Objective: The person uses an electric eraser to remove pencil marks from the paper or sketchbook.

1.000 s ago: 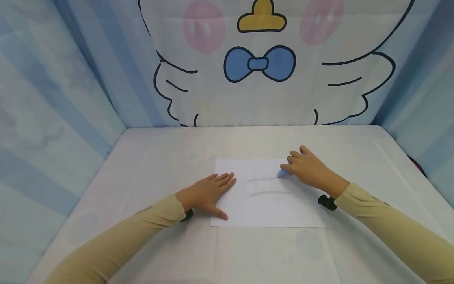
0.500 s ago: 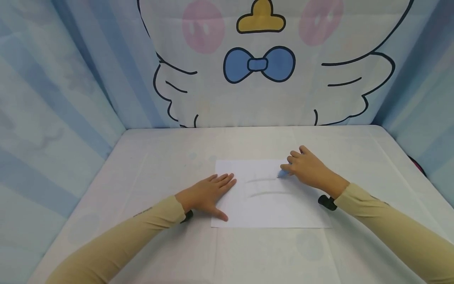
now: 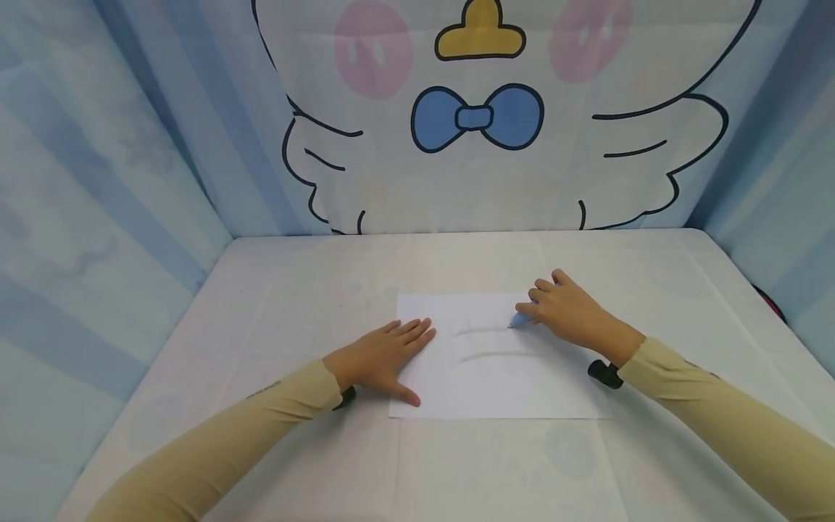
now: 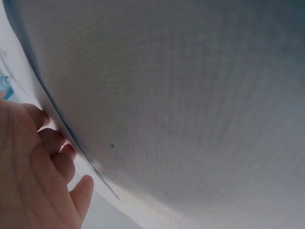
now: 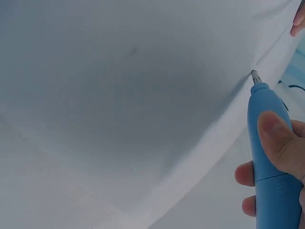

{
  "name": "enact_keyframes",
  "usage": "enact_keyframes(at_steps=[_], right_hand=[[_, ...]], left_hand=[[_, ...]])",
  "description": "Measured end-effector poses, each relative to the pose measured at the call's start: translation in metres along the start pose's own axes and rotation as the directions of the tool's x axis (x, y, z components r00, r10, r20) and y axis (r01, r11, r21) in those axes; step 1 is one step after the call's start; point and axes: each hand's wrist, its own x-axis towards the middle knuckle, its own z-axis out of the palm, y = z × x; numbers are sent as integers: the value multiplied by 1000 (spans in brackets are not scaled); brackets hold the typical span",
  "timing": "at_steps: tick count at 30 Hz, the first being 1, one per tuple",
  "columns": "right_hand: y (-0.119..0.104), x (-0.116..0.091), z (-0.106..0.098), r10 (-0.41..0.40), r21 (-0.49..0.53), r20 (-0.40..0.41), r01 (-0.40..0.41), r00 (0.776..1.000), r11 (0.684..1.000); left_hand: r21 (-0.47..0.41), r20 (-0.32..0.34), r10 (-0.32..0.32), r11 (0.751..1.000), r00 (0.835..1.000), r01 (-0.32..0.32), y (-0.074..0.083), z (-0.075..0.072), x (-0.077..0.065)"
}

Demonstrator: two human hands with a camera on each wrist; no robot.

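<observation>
A white sheet of paper (image 3: 496,391) lies on the table with faint grey, slightly wavy lines (image 3: 497,355) across it. My left hand (image 3: 385,360) rests on the sheet's left edge with its fingers spread. My right hand (image 3: 569,310) grips a thick blue electric eraser (image 3: 520,319) near the sheet's upper right. In the right wrist view, the thumb (image 5: 279,138) presses along the blue body of the electric eraser (image 5: 272,152). Its narrow metal tip points down at the paper, at the end of the upper line. The left wrist view shows the left palm (image 4: 33,176) and curved fingers beside the sheet.
A pale cloth covers the table (image 3: 313,275). Behind it hangs a curtain (image 3: 476,181) with a cartoon figure and a blue bow, and blue striped curtains (image 3: 98,181) close off the sides. Dark wrist cameras (image 3: 604,373) sit under the sleeves.
</observation>
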Motion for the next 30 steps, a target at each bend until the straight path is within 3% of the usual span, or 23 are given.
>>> enact_keyframes(at_steps=[6, 13, 30], right_hand=[[-1, -10, 0, 50, 13, 61, -51, 997, 999], [0, -13, -1, 76, 43, 74, -79, 994, 996], [-4, -5, 8, 48, 51, -2, -47, 999, 998]], left_hand=[[-11, 8, 2, 1000, 1000, -2, 2, -1, 0], [8, 1, -8, 1000, 1000, 8, -1, 0, -1], [-1, -8, 4, 1000, 1000, -4, -5, 2, 0]])
